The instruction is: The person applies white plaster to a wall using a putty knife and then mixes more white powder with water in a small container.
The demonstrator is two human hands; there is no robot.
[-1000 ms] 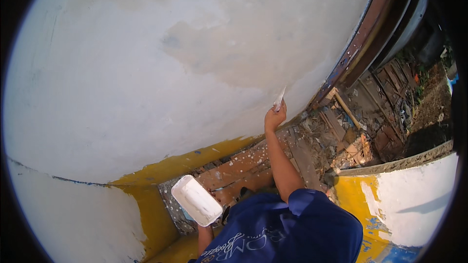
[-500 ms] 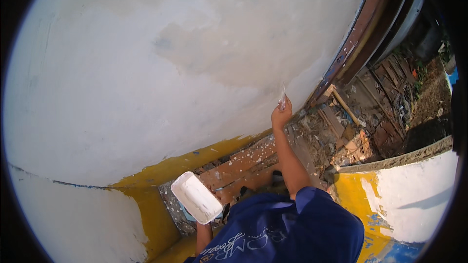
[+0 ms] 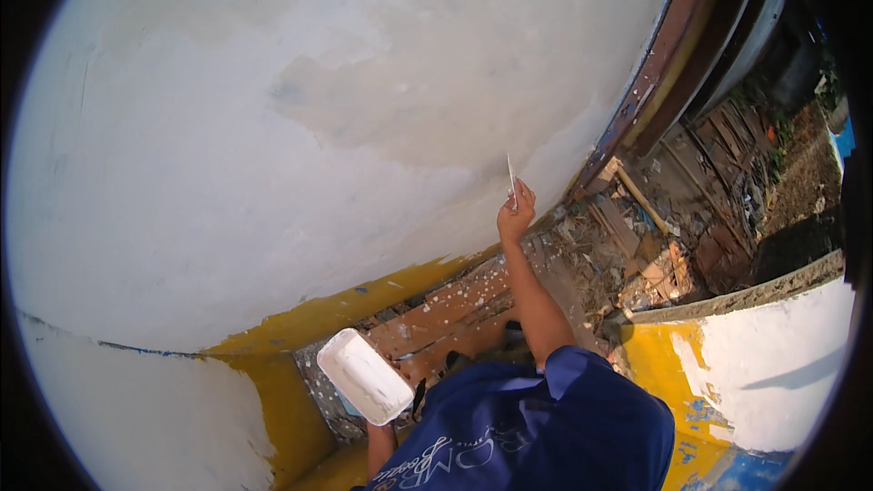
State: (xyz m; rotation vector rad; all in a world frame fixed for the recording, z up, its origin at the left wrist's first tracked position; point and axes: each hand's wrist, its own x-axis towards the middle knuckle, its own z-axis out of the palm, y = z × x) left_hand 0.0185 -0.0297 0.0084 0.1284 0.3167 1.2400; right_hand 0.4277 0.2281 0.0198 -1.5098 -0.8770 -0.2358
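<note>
My right hand point(image 3: 516, 211) is closed round a thin putty knife point(image 3: 512, 180), seen nearly edge-on, with whitish smears on it. Its tip points up at the large wall point(image 3: 227, 173), close to the lower edge of a damp-looking beige patch point(image 3: 409, 100); whether it touches cannot be made out. Low on the left, my left hand point(image 3: 377, 427) supports a white rectangular plastic tub point(image 3: 336, 345) from beneath, its fingers mostly hidden. White paste coats the inside of the tub, which is tilted toward me.
Paint-spattered boards point(image 3: 455, 305) lie along the wall's yellow base band point(image 3: 309, 318). Broken wood and rubble point(image 3: 655, 255) cover the ground on the right, beside a low yellow-and-white wall point(image 3: 673, 355). Brown framing point(image 3: 655, 64) edges the big wall at upper right.
My right hand has shifted slightly left and down along the wall with the putty knife, which has turned to lean leftward. The tub has barely moved.
</note>
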